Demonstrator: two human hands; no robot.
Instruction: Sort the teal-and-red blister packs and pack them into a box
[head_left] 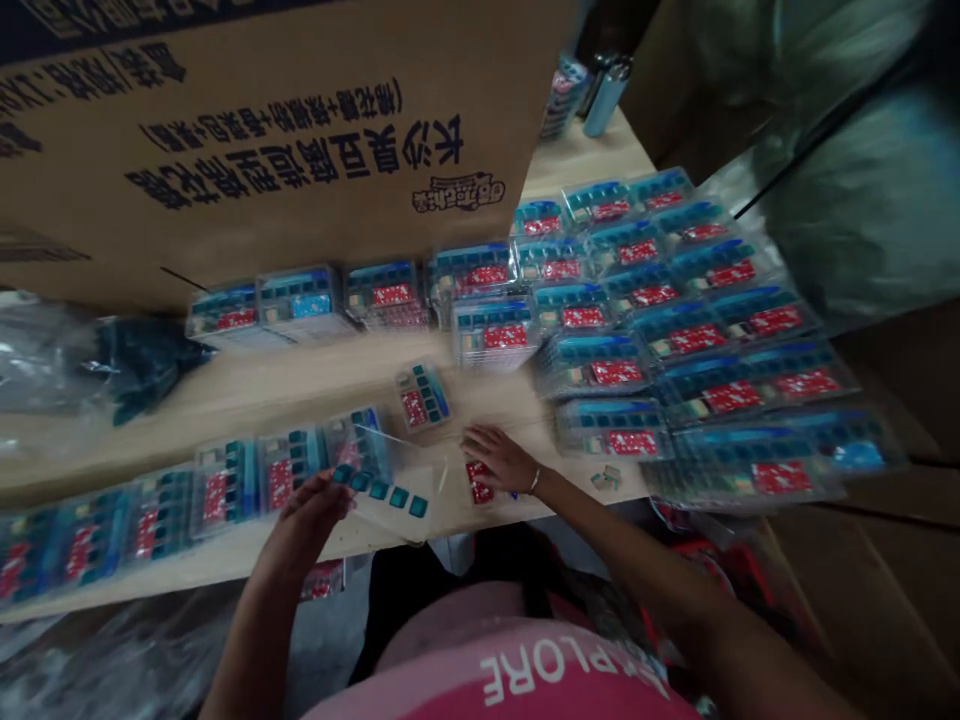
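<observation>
Gripped in the left hand point(321, 500), near centre: clear tray point(401, 467) with a row of five teal squares point(379, 491). Stretched over a red packet point(480, 484) on the table point(352, 365): right hand point(504, 460), cannot tell whether grasping. Lying just beyond: clear box point(443, 404) containing another red packet point(413, 408) and teal squares. Lined up left, stacked right: similar filled boxes point(253, 480).

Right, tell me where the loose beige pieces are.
In the head view, the beige pieces lie on the table near its front edge, right of the person's right hand and just in front of a stack of clear cases.
</observation>
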